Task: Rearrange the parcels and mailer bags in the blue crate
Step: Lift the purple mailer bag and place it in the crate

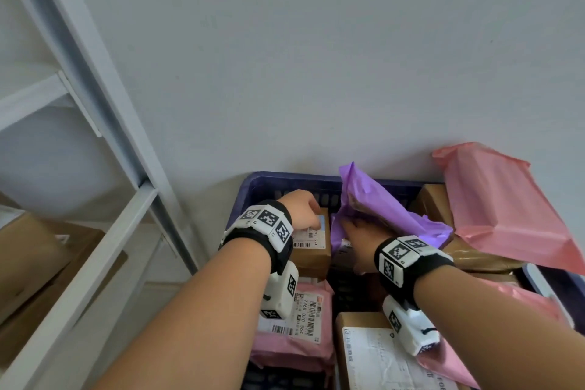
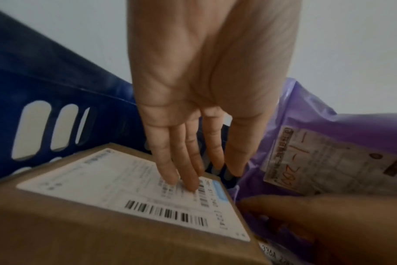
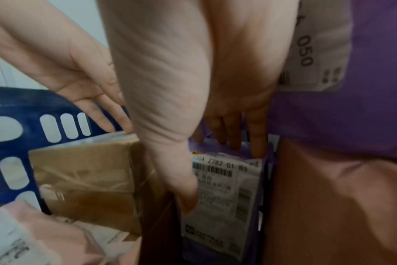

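The blue crate (image 1: 285,179) sits against the wall, packed with parcels. My left hand (image 1: 304,210) is at its far left corner, its straight fingers (image 2: 188,179) touching the label of a brown cardboard box (image 2: 79,233). My right hand (image 1: 357,229) holds a small purple mailer bag (image 3: 222,215) standing on edge beside that box. The thumb presses its barcode label and the fingers (image 3: 256,139) reach behind its top edge. A larger purple mailer bag (image 1: 380,206) leans over the right hand.
A pink mailer (image 1: 500,206) overhangs the crate's far right corner on top of brown boxes. Nearer me lie a pink labelled mailer (image 1: 294,336) and a labelled box (image 1: 373,355). A white shelf frame (image 1: 95,73) holding cardboard boxes (image 1: 31,256) stands to the left.
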Demonstrator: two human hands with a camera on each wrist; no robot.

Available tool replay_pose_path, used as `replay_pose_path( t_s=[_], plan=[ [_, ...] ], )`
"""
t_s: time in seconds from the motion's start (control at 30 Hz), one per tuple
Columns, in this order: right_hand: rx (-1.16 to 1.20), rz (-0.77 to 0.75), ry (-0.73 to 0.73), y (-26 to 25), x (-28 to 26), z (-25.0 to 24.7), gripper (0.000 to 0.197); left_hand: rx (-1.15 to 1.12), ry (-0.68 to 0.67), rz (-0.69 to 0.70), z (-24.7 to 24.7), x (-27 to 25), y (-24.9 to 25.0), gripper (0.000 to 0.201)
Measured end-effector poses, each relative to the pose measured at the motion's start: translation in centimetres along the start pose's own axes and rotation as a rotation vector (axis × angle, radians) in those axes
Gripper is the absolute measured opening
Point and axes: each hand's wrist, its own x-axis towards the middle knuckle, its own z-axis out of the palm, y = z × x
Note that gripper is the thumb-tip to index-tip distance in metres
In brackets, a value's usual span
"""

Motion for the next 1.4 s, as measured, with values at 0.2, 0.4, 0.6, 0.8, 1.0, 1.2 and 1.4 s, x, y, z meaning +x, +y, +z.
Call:
replay_pose_path(
  t_s=[0.2, 0.4, 0.6, 0.8, 1.0, 1.2, 1.4],
  plan=[
    [-0.023, -0.008, 0.03, -0.1, 0.5, 0.0, 0.076, -0.175, 0.046, 0.085, 0.5, 1.5, 0.9, 0.075],
    [-0.099, 0.003, 0.004, -0.3, 0.2, -0.5, 0.055, -0.313, 0.209, 0.281, 0.2, 1.6, 3.3, 0.058],
    [-0.265, -0.038, 0.101, -0.8, -0.9, -1.5, 0.058, -0.369, 0.245, 0.232, -1.0, 1.9, 4.5, 0.025],
    [-0.176, -0.055, 0.358, -0.8, -2.9, -4.9, 0.05, -0.513, 0.186, 0.133, -2.2, 2.0, 5.1, 0.021],
    [-0.075, 0.018, 0.43, 0.5, -4.7, -7.4, 0.06, -0.49, 0.176, 0.096, -2.9, 1.4, 4.7, 0.041],
    [0.043, 0.069, 0.51, 0.8, -5.8, -9.0, 0.044, -0.445, 0.032, 0.034, -3.1, -0.1, 3.4, 0.054],
    [0.126, 0.156, 0.631, -0.3, -6.8, -11.6, 0.017, -0.316, -0.151, 0.07, -3.1, -1.6, 2.6, 0.089]
  ],
)
